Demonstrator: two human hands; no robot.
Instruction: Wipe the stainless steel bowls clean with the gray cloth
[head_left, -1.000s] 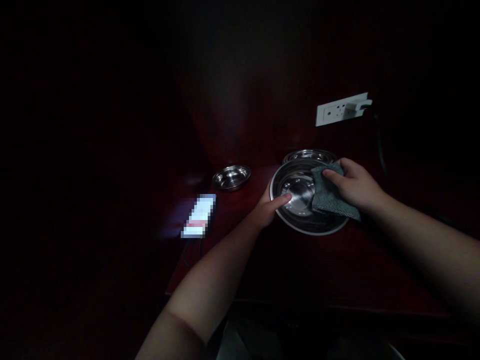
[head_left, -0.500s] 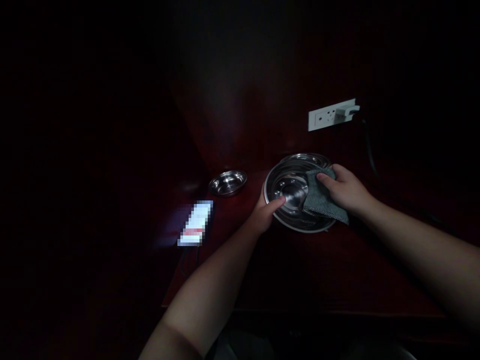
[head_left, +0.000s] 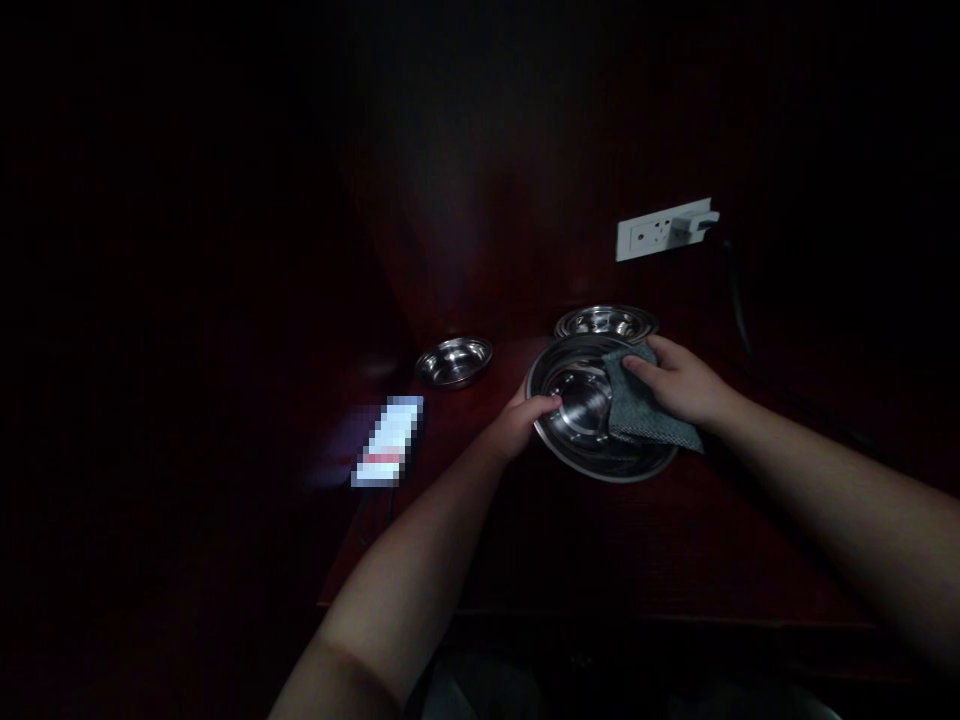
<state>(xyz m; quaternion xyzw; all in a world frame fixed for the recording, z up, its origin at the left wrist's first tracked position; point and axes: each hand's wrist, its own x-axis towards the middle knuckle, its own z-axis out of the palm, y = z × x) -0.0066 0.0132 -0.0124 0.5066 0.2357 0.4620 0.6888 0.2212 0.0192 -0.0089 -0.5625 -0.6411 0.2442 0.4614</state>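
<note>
A shiny metal bowl (head_left: 581, 405) is held up and tilted towards me over the dark red table. My left hand (head_left: 521, 418) grips its left rim, thumb inside and the other fingers hidden behind. In my right hand (head_left: 684, 380) is a grey-green cloth (head_left: 641, 405), pinched under the thumb and draped over the bowl's right rim into its inside. The fingers of that hand are partly hidden behind the cloth and bowl. Just behind the bowl, another metal bowl (head_left: 606, 322) sits on the table, partly covered.
A smaller metal bowl (head_left: 454, 362) stands at the table's back left. Nearer lies a phone (head_left: 388, 442) with a lit, blurred screen and a cable. A wall socket (head_left: 664, 230) holds a plug with a hanging cord. The table's front edge (head_left: 600, 615) is dim.
The held bowl has dropped slightly and come nearer, so more of the bowl behind it shows. My left hand has shifted a little left, and the right hand with the cloth slightly down.
</note>
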